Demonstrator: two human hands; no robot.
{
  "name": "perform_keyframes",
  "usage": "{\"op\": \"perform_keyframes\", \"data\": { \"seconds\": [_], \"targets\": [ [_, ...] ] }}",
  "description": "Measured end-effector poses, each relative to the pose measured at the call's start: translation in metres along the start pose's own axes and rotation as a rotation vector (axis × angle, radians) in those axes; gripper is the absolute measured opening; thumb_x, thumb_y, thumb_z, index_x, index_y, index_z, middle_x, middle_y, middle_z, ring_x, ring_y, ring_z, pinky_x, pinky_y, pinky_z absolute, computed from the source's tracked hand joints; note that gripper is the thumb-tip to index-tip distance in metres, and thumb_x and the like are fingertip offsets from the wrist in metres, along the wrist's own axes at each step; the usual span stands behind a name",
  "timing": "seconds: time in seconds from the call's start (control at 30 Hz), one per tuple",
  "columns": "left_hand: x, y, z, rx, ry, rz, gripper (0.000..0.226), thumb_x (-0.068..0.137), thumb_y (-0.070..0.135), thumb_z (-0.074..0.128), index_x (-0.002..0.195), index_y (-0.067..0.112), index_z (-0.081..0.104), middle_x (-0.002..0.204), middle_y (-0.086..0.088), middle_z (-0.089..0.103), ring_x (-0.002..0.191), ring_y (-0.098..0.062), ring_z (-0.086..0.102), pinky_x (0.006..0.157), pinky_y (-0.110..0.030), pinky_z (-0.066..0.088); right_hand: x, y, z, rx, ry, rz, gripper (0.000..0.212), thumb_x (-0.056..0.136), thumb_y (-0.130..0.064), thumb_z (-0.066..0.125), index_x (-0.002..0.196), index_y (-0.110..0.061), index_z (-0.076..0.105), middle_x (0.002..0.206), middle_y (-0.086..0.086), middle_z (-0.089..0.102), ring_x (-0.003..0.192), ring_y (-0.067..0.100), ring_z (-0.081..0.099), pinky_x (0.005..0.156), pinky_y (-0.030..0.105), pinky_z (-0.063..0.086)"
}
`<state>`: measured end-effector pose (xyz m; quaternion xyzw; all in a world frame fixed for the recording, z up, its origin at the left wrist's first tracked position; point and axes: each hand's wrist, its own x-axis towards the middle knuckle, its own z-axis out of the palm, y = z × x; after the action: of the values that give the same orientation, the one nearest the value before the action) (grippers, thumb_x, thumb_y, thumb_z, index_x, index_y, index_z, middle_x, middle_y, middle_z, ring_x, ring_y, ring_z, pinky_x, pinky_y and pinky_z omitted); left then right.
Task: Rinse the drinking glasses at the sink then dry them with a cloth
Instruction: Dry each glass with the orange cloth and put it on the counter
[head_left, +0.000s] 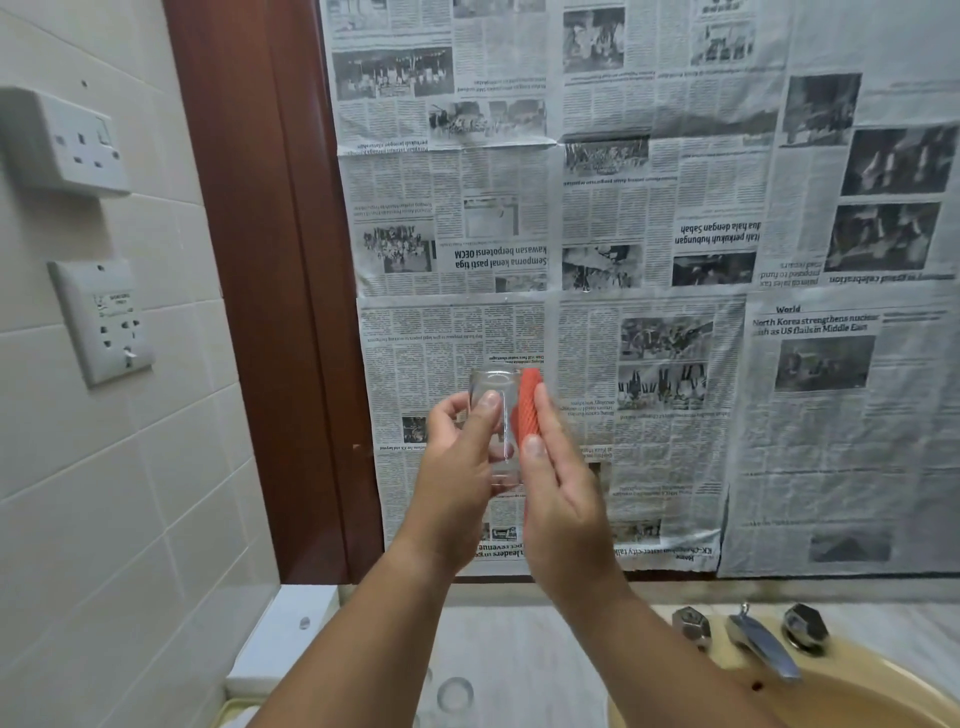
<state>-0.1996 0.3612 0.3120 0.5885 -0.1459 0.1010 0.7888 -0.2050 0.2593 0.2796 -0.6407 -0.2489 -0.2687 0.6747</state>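
Above the counter, held up before the newspaper-papered wall (675, 260):

- Left hand (457, 467): thumb and fingers curled round the side of the drinking glass (493, 415), clamped on its mid-wall.
- Right hand (561, 483): fingers straight and together, pressing the orange cloth (527, 410) flat against the glass's right side.
- Glass: clear, thin-looking and stiff. It is likely light, breakable and slick if wet. It is best held round the body, as it is now, with the rim left alone.
- Cloth: ribbed, soft and pliant. It should mould to the curve of the glass and add grip.
- Below: a second glass (455, 693) standing on the counter, and the sink (831, 696) with its tap (761, 647) at lower right, well apart from the hands.
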Motion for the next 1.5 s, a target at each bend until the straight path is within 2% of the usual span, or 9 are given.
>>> {"op": "perform_keyframes", "data": {
  "seconds": [0.13, 0.2, 0.3, 0.5, 0.7, 0.93, 1.1, 1.33, 1.5],
  "targets": [
    [-0.004, -0.010, 0.003, 0.027, 0.026, -0.025, 0.033, 0.108, 0.045, 0.055, 0.130, 0.022, 0.061, 0.114, -0.007, 0.074, 0.097, -0.018, 0.074, 0.082, -0.038, 0.054, 0.009, -0.001, -0.008, -0.030, 0.040, 0.019, 0.055, 0.108, -0.036, 0.038, 0.162, -0.038, 0.031, 0.168, -0.018, 0.033, 0.155, 0.000, 0.028, 0.129, 0.042, 0.027],
    [-0.007, -0.010, 0.009, 0.030, 0.014, -0.038, 0.028, 0.110, 0.046, 0.050, 0.123, 0.026, 0.067, 0.108, 0.002, 0.077, 0.104, -0.016, 0.074, 0.083, -0.036, 0.052, 0.028, -0.008, -0.015, -0.020, 0.074, 0.051, 0.057, 0.107, -0.040, 0.039, 0.163, -0.037, 0.031, 0.168, -0.018, 0.033, 0.154, -0.001, 0.029, 0.129, 0.041, 0.028],
    [-0.006, -0.004, 0.011, 0.036, -0.022, -0.003, 0.030, 0.109, 0.047, 0.049, 0.126, 0.026, 0.062, 0.089, 0.018, 0.078, 0.086, -0.003, 0.074, 0.075, -0.029, 0.057, 0.025, -0.014, -0.011, -0.049, 0.030, 0.017, 0.056, 0.108, -0.037, 0.038, 0.163, -0.031, 0.032, 0.169, -0.017, 0.032, 0.155, -0.004, 0.024, 0.130, 0.039, 0.024],
    [-0.001, -0.001, 0.009, -0.009, 0.066, 0.039, 0.043, 0.104, 0.042, 0.063, 0.137, 0.016, 0.053, 0.115, -0.012, 0.074, 0.096, -0.020, 0.074, 0.077, -0.036, 0.059, 0.008, -0.008, -0.008, -0.075, 0.041, -0.010, 0.055, 0.107, -0.033, 0.039, 0.162, -0.032, 0.032, 0.168, -0.018, 0.032, 0.154, -0.007, 0.024, 0.130, 0.037, 0.025],
    [-0.005, 0.002, 0.015, 0.038, -0.044, 0.025, 0.027, 0.110, 0.042, 0.048, 0.127, 0.023, 0.056, 0.090, 0.015, 0.079, 0.079, 0.002, 0.074, 0.065, -0.020, 0.058, 0.026, -0.018, -0.014, -0.052, 0.029, -0.002, 0.051, 0.113, -0.028, 0.037, 0.163, -0.032, 0.032, 0.168, -0.017, 0.033, 0.155, -0.004, 0.025, 0.131, 0.037, 0.024],
    [-0.007, -0.001, 0.014, 0.003, 0.032, -0.010, 0.032, 0.109, 0.036, 0.055, 0.135, 0.018, 0.057, 0.105, -0.002, 0.075, 0.095, -0.015, 0.073, 0.072, -0.029, 0.056, 0.021, -0.011, -0.014, -0.054, 0.056, 0.002, 0.054, 0.107, -0.034, 0.038, 0.160, -0.038, 0.031, 0.167, -0.021, 0.032, 0.154, -0.007, 0.024, 0.131, 0.037, 0.023],
    [-0.008, 0.008, 0.017, 0.005, 0.021, 0.013, 0.038, 0.102, 0.053, 0.057, 0.127, 0.025, 0.063, 0.099, 0.012, 0.076, 0.102, -0.011, 0.069, 0.085, -0.034, 0.055, 0.024, -0.015, -0.012, -0.037, 0.022, 0.004, 0.055, 0.109, -0.034, 0.037, 0.163, -0.032, 0.030, 0.168, -0.019, 0.031, 0.155, -0.005, 0.023, 0.131, 0.039, 0.023],
    [-0.004, 0.000, 0.014, -0.008, 0.057, 0.017, 0.033, 0.107, 0.042, 0.058, 0.134, 0.023, 0.058, 0.113, -0.006, 0.073, 0.094, -0.014, 0.070, 0.079, -0.037, 0.054, 0.025, -0.013, -0.013, -0.043, 0.039, -0.013, 0.052, 0.107, -0.032, 0.038, 0.158, -0.041, 0.032, 0.166, -0.022, 0.034, 0.155, -0.004, 0.025, 0.130, 0.039, 0.024],
    [-0.002, 0.008, 0.017, -0.065, 0.026, 0.025, 0.046, 0.099, 0.043, 0.064, 0.138, 0.019, 0.056, 0.106, 0.007, 0.075, 0.089, -0.005, 0.072, 0.071, -0.026, 0.057, 0.026, -0.018, -0.011, -0.009, 0.002, -0.009, 0.054, 0.108, -0.031, 0.038, 0.161, -0.034, 0.033, 0.166, -0.021, 0.034, 0.154, -0.005, 0.025, 0.131, 0.038, 0.023]
  ]
}}
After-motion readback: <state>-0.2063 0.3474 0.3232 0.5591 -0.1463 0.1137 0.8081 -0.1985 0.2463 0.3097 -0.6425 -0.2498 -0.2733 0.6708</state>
